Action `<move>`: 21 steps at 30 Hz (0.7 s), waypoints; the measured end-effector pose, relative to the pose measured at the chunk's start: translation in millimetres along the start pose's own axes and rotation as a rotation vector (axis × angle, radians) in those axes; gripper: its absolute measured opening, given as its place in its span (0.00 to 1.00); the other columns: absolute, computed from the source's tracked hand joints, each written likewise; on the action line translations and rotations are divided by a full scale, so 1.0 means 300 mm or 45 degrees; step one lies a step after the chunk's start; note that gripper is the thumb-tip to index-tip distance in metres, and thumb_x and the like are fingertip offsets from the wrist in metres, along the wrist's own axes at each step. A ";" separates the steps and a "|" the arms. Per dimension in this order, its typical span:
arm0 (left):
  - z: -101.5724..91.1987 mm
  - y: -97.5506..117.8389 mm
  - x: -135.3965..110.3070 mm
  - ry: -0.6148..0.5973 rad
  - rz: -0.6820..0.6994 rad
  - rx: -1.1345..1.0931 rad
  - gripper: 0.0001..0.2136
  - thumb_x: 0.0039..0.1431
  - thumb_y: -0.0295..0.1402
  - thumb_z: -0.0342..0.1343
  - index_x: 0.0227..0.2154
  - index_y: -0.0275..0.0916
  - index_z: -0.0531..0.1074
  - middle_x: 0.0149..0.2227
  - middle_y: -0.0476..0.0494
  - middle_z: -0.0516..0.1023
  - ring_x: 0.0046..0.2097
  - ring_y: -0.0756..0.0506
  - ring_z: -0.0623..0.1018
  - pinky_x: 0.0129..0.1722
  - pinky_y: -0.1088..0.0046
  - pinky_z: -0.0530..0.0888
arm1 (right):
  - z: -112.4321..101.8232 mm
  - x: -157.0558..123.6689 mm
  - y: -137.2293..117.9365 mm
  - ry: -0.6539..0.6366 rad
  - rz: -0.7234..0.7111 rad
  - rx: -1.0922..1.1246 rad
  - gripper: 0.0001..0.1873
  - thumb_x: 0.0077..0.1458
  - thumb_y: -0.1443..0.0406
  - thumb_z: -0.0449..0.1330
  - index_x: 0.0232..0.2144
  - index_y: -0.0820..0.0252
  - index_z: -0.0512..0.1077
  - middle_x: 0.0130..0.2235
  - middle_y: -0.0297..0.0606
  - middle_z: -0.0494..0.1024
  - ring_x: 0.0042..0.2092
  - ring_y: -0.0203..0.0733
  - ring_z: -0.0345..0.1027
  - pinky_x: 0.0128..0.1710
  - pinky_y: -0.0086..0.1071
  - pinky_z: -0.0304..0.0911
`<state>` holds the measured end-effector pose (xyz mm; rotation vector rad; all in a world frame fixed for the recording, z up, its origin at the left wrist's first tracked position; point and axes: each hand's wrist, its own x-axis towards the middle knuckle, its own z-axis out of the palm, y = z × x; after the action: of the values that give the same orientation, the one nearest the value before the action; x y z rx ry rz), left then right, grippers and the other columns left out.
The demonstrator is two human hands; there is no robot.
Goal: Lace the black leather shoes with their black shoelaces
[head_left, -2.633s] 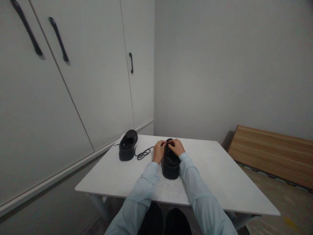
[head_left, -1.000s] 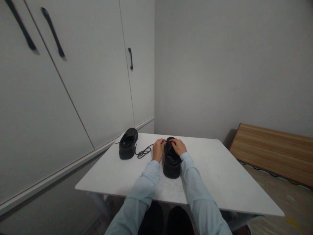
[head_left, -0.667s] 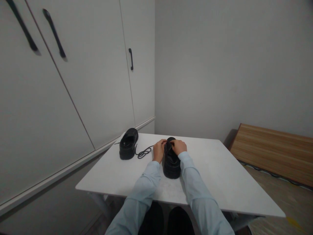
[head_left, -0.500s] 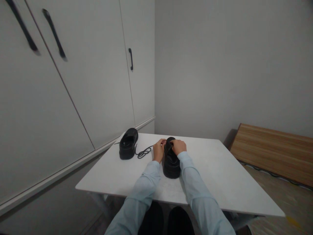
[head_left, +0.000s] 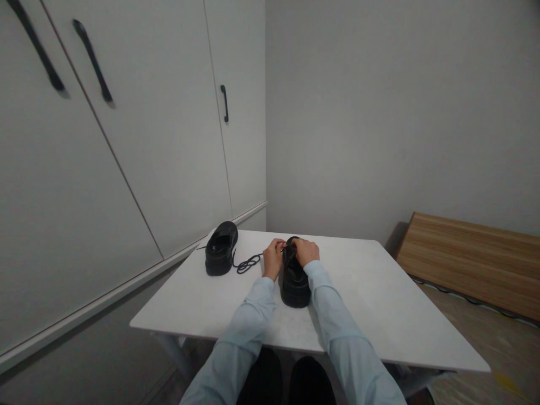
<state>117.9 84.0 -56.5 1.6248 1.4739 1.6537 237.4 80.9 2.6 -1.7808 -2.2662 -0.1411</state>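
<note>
Both your hands are at the nearer black shoe (head_left: pixel 295 291), just below and right of the frame's centre, heel toward you. Your left hand (head_left: pixel 273 261) has its fingers drawn together at the shoe's left side; your right hand (head_left: pixel 307 252) curls over the front. You seem to be doing fingertip work at the lacing area; the pinch is too small to tell what either hand grips. A black shoelace (head_left: pixel 248 263) runs from loose loops, left of centre, to your left hand. The next move would likely call for a fine, steady pinch and slack in that lace.

Mind the far edge of the white bench (head_left: pixel 379 304), just beyond the toe. The second black shoe (head_left: pixel 219 265) and the loops limit you leftward, near the cabinet (head_left: pixel 177 140); the bench's broadest stretch reaches toward the lower right of the frame.
</note>
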 end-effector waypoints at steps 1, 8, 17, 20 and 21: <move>-0.001 0.000 0.000 -0.001 -0.007 0.000 0.09 0.61 0.27 0.46 0.34 0.39 0.71 0.32 0.47 0.79 0.37 0.49 0.79 0.41 0.73 0.72 | 0.000 0.002 -0.001 0.003 0.002 -0.001 0.13 0.58 0.68 0.51 0.39 0.52 0.73 0.42 0.39 0.79 0.42 0.43 0.74 0.37 0.31 0.61; 0.007 -0.007 0.003 -0.037 -0.013 0.009 0.10 0.63 0.29 0.44 0.36 0.39 0.71 0.33 0.47 0.78 0.38 0.49 0.78 0.42 0.73 0.72 | -0.004 0.005 -0.005 0.016 0.010 0.009 0.12 0.59 0.68 0.49 0.39 0.54 0.72 0.43 0.40 0.78 0.41 0.43 0.74 0.36 0.30 0.60; 0.018 0.004 0.007 -0.093 0.152 0.089 0.14 0.65 0.33 0.43 0.39 0.37 0.74 0.41 0.42 0.77 0.45 0.47 0.75 0.49 0.70 0.69 | 0.023 -0.008 0.010 0.137 0.103 0.135 0.08 0.59 0.66 0.50 0.38 0.53 0.69 0.42 0.36 0.79 0.41 0.41 0.73 0.35 0.31 0.57; 0.020 0.006 0.008 -0.157 0.179 0.094 0.14 0.65 0.34 0.44 0.39 0.36 0.75 0.41 0.41 0.76 0.45 0.47 0.74 0.49 0.70 0.69 | 0.031 -0.013 0.017 0.182 0.141 0.181 0.08 0.60 0.65 0.50 0.37 0.53 0.68 0.41 0.35 0.79 0.41 0.41 0.72 0.34 0.31 0.56; 0.021 0.004 0.009 -0.180 0.186 0.099 0.14 0.65 0.34 0.45 0.39 0.36 0.75 0.41 0.41 0.76 0.46 0.47 0.74 0.50 0.70 0.69 | 0.032 -0.015 0.019 0.190 0.158 0.199 0.08 0.60 0.65 0.50 0.37 0.52 0.68 0.41 0.35 0.78 0.40 0.40 0.72 0.33 0.31 0.55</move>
<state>123.1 88.3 -55.7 1.8909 1.3942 1.5367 242.4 80.2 -8.2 -1.7609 -2.0008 -0.0688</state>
